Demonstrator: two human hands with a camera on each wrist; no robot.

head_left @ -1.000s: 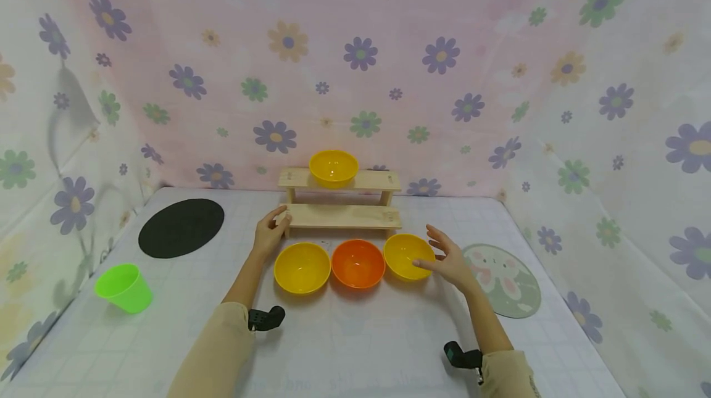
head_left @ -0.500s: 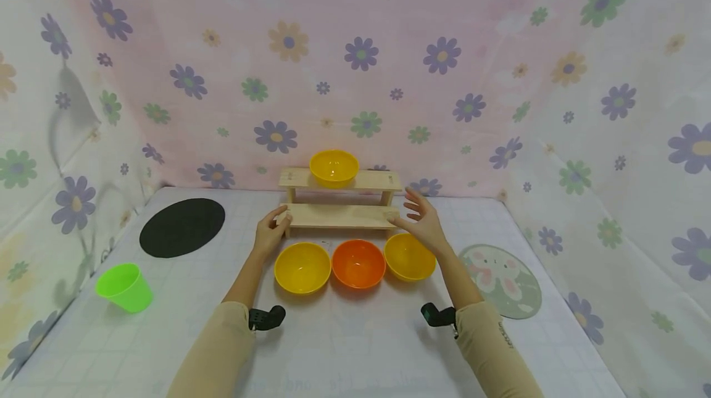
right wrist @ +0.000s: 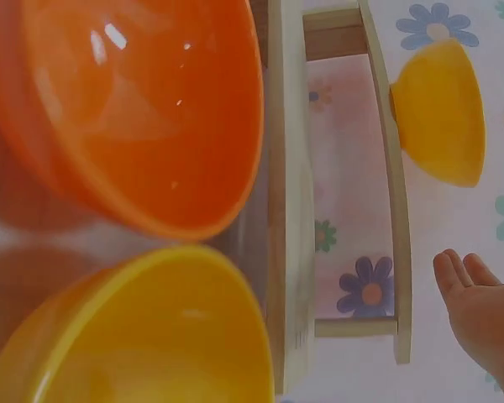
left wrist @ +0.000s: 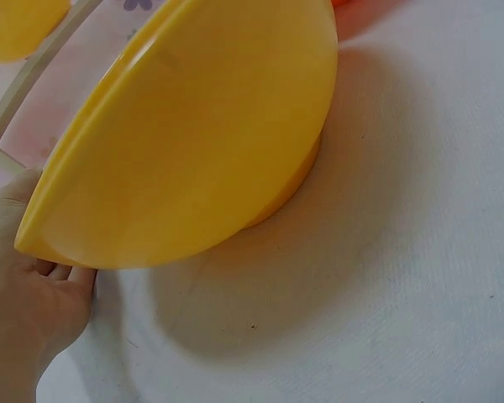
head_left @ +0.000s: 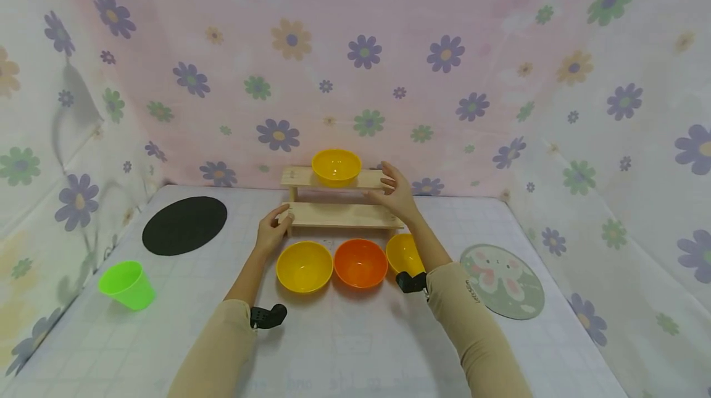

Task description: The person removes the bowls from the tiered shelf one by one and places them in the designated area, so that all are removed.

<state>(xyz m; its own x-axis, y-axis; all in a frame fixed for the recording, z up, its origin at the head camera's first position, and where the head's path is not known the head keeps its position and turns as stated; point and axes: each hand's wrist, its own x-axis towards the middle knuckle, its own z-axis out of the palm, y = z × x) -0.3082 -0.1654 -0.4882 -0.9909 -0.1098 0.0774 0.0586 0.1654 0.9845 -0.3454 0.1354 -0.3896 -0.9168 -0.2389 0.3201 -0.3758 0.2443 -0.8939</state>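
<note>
A two-tier wooden stand [head_left: 341, 215] stands at the back, with a yellow bowl [head_left: 336, 168] on its upper tier. My left hand [head_left: 271, 232] holds the left end of the lower tier; in the left wrist view the left yellow bowl [left wrist: 193, 134] hides its fingertips. My right hand [head_left: 397, 197], fingers spread and holding nothing, is by the right end of the upper tier, to the right of the upper bowl. In front of the stand, an orange bowl [head_left: 360, 263] sits between the left yellow bowl and a right yellow bowl [head_left: 401, 252], partly covered by my right forearm.
A black oval mat [head_left: 185, 226] lies at the back left, and a bright green cup [head_left: 128, 286] leans on its side nearer the front. On the right is a round mat with a rabbit print [head_left: 502, 281]. Flowered cloth [head_left: 344, 102] walls the table behind and at both sides.
My right hand has moved from beside the right yellow bowl, up and leftward past the lower tier, to the upper tier's right end. The left hand keeps its place on the stand.
</note>
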